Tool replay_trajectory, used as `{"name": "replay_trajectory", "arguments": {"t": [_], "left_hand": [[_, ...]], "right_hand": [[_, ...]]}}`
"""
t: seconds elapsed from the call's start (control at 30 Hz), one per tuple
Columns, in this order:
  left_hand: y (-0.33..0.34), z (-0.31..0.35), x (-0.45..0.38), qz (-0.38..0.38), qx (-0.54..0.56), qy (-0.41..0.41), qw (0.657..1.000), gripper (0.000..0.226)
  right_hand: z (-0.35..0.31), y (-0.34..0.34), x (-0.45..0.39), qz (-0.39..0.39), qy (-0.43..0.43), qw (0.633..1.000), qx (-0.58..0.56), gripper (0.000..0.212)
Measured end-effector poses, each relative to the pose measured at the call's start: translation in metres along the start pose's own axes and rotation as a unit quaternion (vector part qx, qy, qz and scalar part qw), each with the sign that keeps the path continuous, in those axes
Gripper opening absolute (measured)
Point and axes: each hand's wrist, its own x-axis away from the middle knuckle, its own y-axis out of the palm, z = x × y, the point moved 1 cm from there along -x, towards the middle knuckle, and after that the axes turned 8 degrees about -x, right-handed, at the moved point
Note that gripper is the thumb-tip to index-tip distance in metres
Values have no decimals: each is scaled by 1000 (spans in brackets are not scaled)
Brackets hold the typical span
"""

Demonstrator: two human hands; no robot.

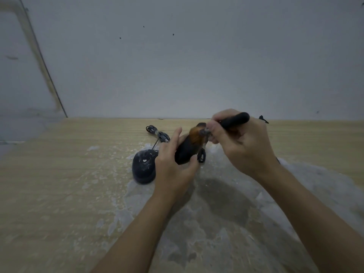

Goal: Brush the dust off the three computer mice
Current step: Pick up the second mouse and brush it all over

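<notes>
1. One head-worn camera, looking forward and down from the person's own eye level
2. It faces the wooden table point(59, 174) and the grey wall point(177, 66) behind it
3. Both forearms reach in close from the bottom edge

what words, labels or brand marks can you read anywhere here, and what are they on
None can be read.
Dusty black corded mouse on the wooden table: a pale mark on top, no letters legible.
Black mouse in the left hand: no print visible.
Black-handled brush in the right hand: no print visible.
</notes>
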Motion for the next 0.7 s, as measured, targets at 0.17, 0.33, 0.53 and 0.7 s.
{"name": "replay_trajectory", "arguments": {"t": [0.17, 0.33, 0.53, 0.7], "left_hand": [[1, 1, 2, -1, -64, 51, 997, 78], [2, -3, 2, 7, -69, 59, 996, 83], [5, -3, 1, 18, -72, 86, 994, 81], [3, -7, 1, 5, -69, 72, 995, 88]], "right_hand": [[0, 2, 1, -59, 68, 996, -10, 13], [-2, 6, 3, -86, 73, 994, 6, 12], [1, -2, 0, 12, 45, 998, 43, 16], [-1, 13, 5, -81, 73, 994, 23, 16]]}}
